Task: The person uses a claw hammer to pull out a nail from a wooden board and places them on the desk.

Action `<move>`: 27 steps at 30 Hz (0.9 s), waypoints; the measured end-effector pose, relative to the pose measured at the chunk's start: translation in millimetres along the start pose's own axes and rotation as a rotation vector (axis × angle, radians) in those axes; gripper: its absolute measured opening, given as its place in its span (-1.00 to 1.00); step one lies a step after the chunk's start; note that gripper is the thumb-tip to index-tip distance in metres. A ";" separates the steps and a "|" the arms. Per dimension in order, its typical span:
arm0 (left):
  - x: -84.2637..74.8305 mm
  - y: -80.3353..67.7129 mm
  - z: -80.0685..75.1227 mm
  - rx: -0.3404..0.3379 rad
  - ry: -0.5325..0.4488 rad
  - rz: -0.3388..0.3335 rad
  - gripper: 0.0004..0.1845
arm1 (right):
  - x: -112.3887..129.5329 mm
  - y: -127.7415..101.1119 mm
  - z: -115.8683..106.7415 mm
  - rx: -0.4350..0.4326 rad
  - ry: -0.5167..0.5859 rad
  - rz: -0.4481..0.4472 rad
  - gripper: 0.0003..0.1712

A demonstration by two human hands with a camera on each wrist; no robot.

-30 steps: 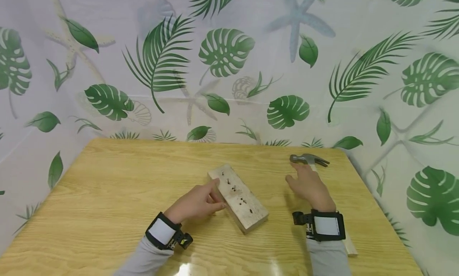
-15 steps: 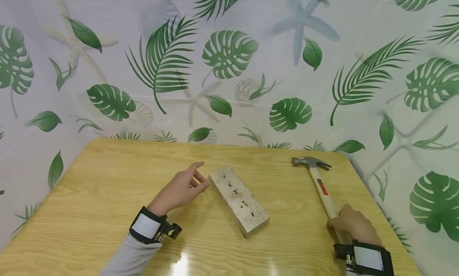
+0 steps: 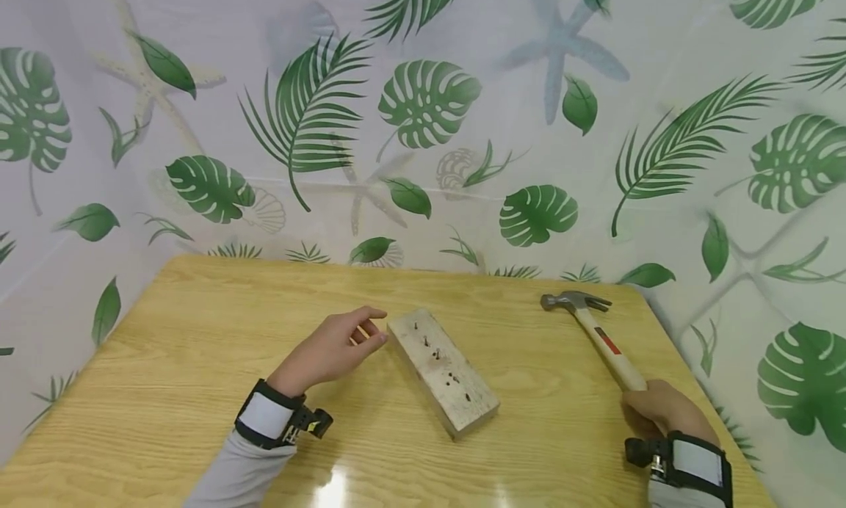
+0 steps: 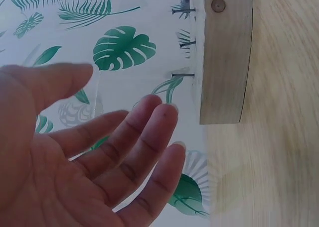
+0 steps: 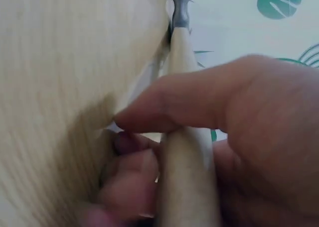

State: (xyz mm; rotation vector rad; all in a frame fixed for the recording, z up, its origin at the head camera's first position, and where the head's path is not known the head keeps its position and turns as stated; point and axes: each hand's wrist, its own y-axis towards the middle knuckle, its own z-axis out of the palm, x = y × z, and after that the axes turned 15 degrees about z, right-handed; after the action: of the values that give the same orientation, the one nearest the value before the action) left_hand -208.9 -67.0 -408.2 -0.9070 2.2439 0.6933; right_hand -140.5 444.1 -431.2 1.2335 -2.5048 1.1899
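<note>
A claw hammer [image 3: 604, 339] with a pale wooden handle and a red label lies at the right, its steel head pointing to the back. My right hand [image 3: 674, 412] grips the lower part of the handle; in the right wrist view the thumb [image 5: 169, 100] crosses over it and the fingers curl round from beneath. A wooden block [image 3: 443, 372] lies slantwise mid-table, with several nails [image 4: 183, 44] standing out of its top. Just left of the block, my left hand [image 3: 333, 350] hovers with relaxed fingers and holds nothing.
The wood-grain table [image 3: 198, 361] runs back to a white leaf-printed cloth [image 3: 423, 163], which also rises along both sides. Light glares off the table near the front.
My left hand has drawn away from the block to the left. From beside the hammer head, my right hand has moved down to the handle and taken hold of it.
</note>
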 end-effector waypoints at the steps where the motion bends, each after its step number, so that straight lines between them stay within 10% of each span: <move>1: 0.3 -0.3 -1.0 0.006 0.001 0.005 -0.49 | -2.4 1.8 -1.0 -0.014 0.004 0.001 -0.84; 16: -0.7 -3.8 -8.2 0.018 0.002 0.030 -0.53 | -13.5 15.9 -8.1 -0.302 -0.171 0.036 -0.40; 27: -4.1 0.0 0.7 0.022 0.024 0.070 -0.59 | 25.2 -17.1 -12.1 -0.261 -0.140 -0.098 -0.51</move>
State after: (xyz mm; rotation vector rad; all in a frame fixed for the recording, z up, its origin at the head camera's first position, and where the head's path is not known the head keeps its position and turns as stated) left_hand -206.3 -64.8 -405.8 -0.8329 2.3093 0.6912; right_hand -147.9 430.4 -402.4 1.3914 -2.5586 0.7499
